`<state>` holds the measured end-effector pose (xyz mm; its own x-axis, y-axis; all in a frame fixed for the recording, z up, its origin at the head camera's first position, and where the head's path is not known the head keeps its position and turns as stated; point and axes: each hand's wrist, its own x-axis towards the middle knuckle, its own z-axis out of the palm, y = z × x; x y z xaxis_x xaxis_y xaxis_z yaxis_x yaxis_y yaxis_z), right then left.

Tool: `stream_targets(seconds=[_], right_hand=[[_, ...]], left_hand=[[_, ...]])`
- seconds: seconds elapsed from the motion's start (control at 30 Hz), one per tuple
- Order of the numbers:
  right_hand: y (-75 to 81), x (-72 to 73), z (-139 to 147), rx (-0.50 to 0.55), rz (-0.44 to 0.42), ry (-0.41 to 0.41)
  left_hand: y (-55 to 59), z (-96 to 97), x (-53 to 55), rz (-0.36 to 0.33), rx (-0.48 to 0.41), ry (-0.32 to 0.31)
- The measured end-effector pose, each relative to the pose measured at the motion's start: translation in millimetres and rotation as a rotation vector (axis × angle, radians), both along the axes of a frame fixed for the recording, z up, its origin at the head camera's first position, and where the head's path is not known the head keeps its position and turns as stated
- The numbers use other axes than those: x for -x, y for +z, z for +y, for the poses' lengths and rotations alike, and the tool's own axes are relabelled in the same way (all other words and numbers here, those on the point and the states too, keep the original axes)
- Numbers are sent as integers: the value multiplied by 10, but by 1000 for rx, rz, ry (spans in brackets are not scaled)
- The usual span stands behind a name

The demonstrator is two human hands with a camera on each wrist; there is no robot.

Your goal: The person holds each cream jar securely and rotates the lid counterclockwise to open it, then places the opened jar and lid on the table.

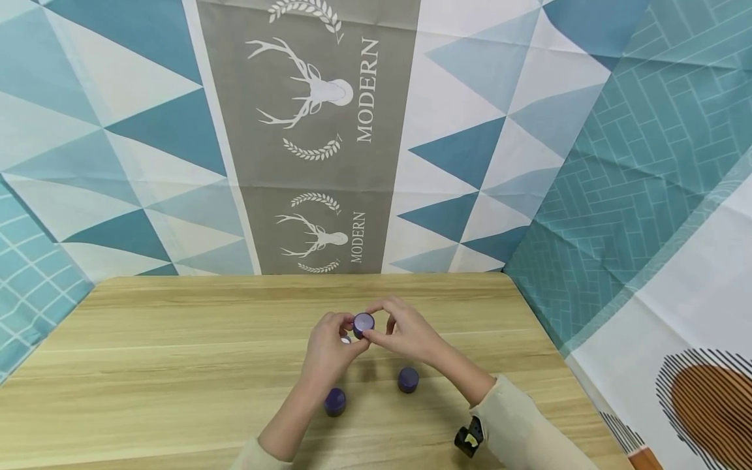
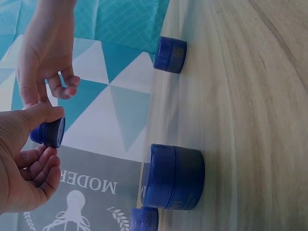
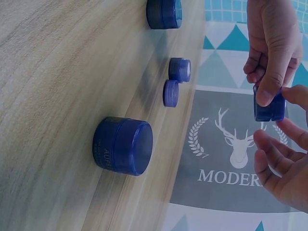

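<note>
Right sleeve (image 1: 529, 424) nearest the head camera. Left hand (image 1: 329, 346) and right hand (image 1: 411, 331) both have fingers pinched on a small purple jar (image 1: 363, 323), up above the table (image 1: 176, 365). Front lidded jar (image 1: 335, 402) and right-hand lidded jar (image 1: 408, 379): look not started. Small pot (image 3: 179, 70) seems uncapped, flat lid (image 3: 171, 94) just beside it. Roughly partway; can't tell if the held jar's top is loose.

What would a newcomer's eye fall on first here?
Probably the small, round, purple-blue container, held between the left hand and the right hand above the pale wooden table. Next, likely the tall grey fabric panel with printed white stag heads, behind the table's far edge.
</note>
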<state>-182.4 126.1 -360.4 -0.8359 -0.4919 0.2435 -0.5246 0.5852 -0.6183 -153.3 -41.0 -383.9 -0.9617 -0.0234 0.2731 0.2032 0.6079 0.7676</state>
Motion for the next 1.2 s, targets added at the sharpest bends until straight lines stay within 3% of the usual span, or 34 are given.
stream_targets(seconds=[0.2,0.4,0.77,1.07,1.2], right_hand=[[12,0,6,-16,-7,29],[15,-11,1,-11,-22,-5],[10,-9,-7,-28,52,52],[38,-38,-25,-29,31,-20],[33,-35,-25,-42,67,13]], left_hand=[[-5,4,-1,-10,3,-7],[4,-6,-10,-7,-1,-8],[-2,-15,-16,3,-13,-25],[5,-22,-28,13,-4,-20],[1,-15,-31,13,-8,-22]])
